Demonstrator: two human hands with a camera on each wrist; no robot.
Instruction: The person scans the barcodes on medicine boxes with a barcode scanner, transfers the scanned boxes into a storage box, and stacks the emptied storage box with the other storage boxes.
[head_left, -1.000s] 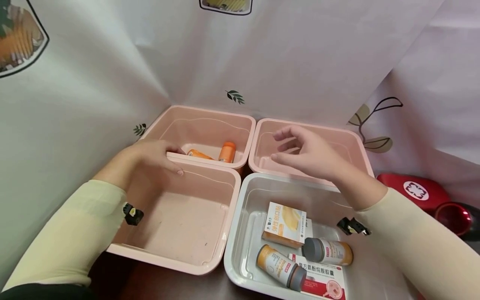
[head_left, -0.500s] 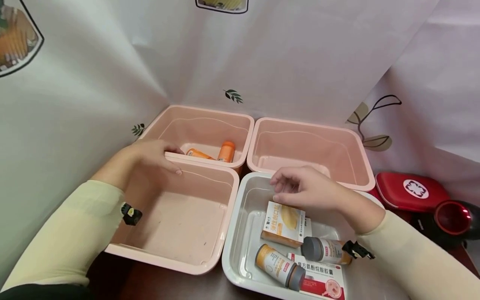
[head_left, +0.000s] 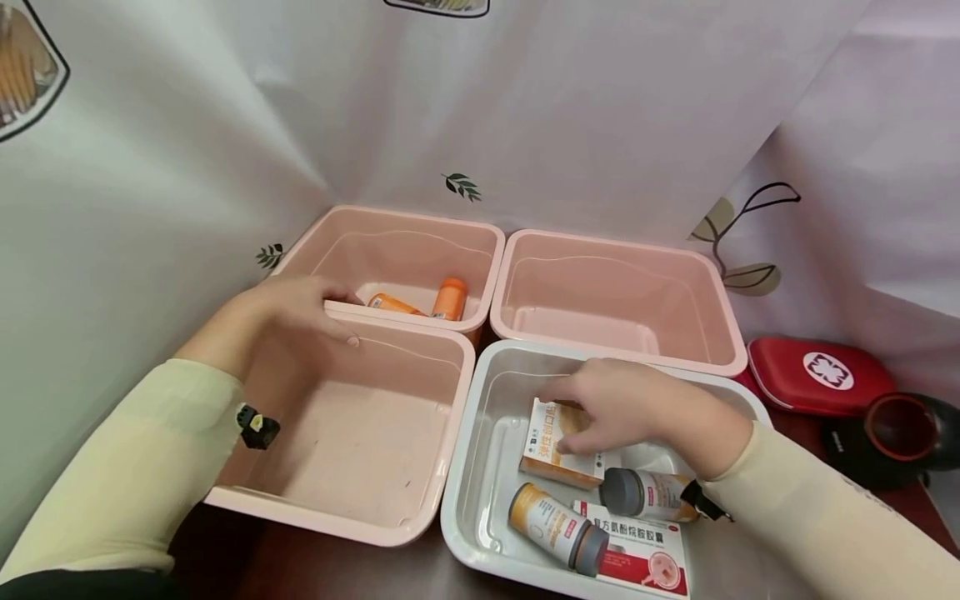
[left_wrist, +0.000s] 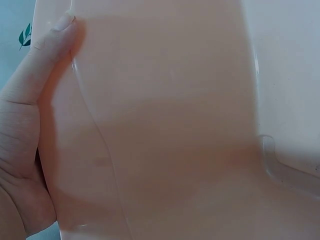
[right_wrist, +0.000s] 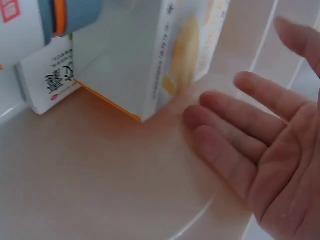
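Note:
My left hand (head_left: 296,310) grips the shared rims of two pink bins, with its thumb down inside the front left bin (head_left: 341,442) and its fingers over the back left bin (head_left: 405,218). My right hand (head_left: 630,404) is in the grey-white bin (head_left: 455,500), spread around the adhesive bandage box (head_left: 542,437) and partly covering its top. In the right wrist view its fingers (right_wrist: 225,120) are relaxed and parted, close beside the bandage box (right_wrist: 125,65). Two grey-capped bottles, one tilted (head_left: 551,523) and one sideways (head_left: 651,493), lie near a red-and-white medicine box (head_left: 651,554).
Two orange containers, one upright-looking (head_left: 450,300) and one lying (head_left: 393,303), are in the back left bin. A back right pink bin (head_left: 622,242) adjoins it. A red first-aid case (head_left: 795,379) and a black device (head_left: 877,442) stand at the right. Patterned sheeting (head_left: 570,125) hangs behind.
My right hand has moved from over the back right bin down into the grey-white bin, onto the bandage box. The left hand keeps its grip on the rims.

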